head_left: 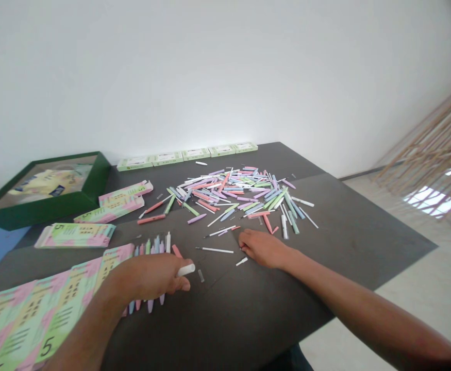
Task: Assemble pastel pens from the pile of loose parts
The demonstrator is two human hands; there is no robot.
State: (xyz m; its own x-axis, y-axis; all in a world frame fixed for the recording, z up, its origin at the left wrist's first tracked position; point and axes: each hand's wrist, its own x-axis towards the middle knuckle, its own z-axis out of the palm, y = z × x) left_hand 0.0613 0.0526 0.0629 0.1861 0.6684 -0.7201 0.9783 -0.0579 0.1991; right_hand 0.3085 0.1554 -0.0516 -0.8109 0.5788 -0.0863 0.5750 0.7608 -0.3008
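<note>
My left hand (151, 273) is closed around a white pen barrel (187, 269), whose end sticks out past the fingers. Under and beside that hand lies a row of assembled pens (150, 304) in pastel colours. A small clear sleeve (201, 276) rests just right of it. My right hand (262, 247) is lowered to the tabletop, fingertips pinched together; anything between them is hidden. Close to its fingers are a pen refill (215, 250) and a white pen tip piece (241, 262). Behind it spreads a heap of loose pen parts (233, 193).
Flat printed cartons (55, 312) overlap at the front left, with more cartons (78, 235) behind them. A green box (43, 206) holding plastic packets stands at the left. Several pale green boxes (196, 154) line the wall. The dark table (356, 242) ends in a corner at right.
</note>
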